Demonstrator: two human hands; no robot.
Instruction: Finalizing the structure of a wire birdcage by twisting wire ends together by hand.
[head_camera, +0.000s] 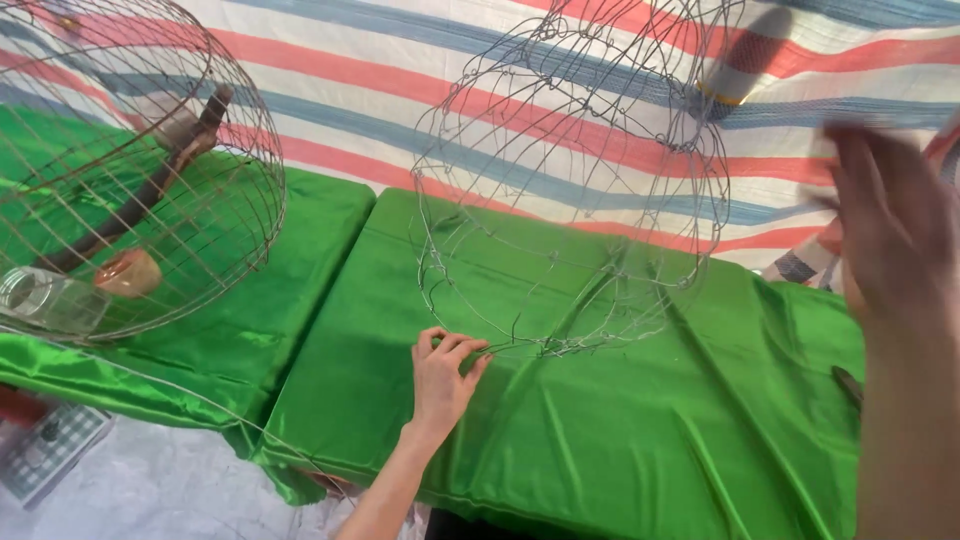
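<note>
An unfinished round wire cage frame (580, 180) stands on the green satin cloth (600, 430). My left hand (443, 375) pinches the frame's lower ring at its near edge, fingers closed on the wire. Blurred by motion, my right hand (895, 225) is raised at the right edge, beside the frame and apart from it. A dark blurred object with a yellow band (742, 60) shows above and to the left of that hand. I cannot tell whether the hand holds it.
A finished wire cage (240, 170) stands at the left, with a wooden perch (150, 190), a brown cup (128, 272) and a clear container (50, 298). A striped tarp (380, 80) hangs behind. A dark tool tip (847, 385) lies at the right. Grey floor (150, 480) shows lower left.
</note>
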